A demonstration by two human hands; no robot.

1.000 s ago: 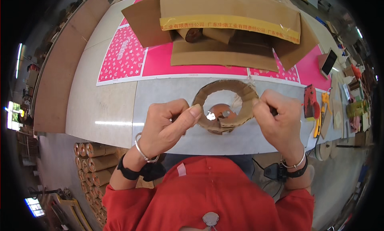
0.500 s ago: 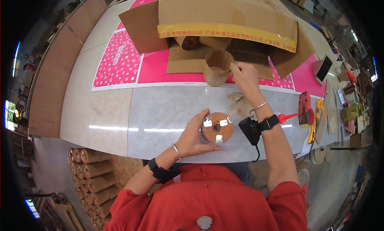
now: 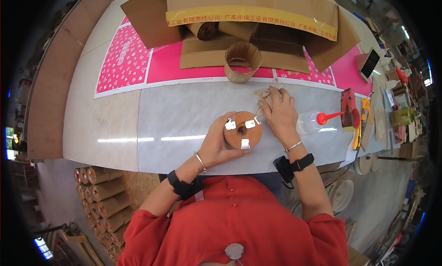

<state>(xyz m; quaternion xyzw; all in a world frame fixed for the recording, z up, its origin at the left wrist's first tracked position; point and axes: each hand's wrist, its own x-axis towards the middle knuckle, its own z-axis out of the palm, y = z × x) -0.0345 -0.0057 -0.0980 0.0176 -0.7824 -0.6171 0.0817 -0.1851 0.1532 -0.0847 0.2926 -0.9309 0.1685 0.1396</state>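
Centre frame, a round orange-brown block (image 3: 235, 137) sits against my left hand (image 3: 215, 144); behind, upper centre, a brown cardboard tube (image 3: 244, 53) stands before a brown cardboard box (image 3: 251, 1).

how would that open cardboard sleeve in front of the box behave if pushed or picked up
Probably light for its size: the cardboard sleeve is hollow, with the pink sheet showing through it. Its thin wall suggests it may flex if squeezed. It stands on end, but its round side could roll if toppled.

head-worn left fisheye | faces down over table (image 3: 182, 112) | near left hand (image 3: 215, 144), right hand (image 3: 282, 114)
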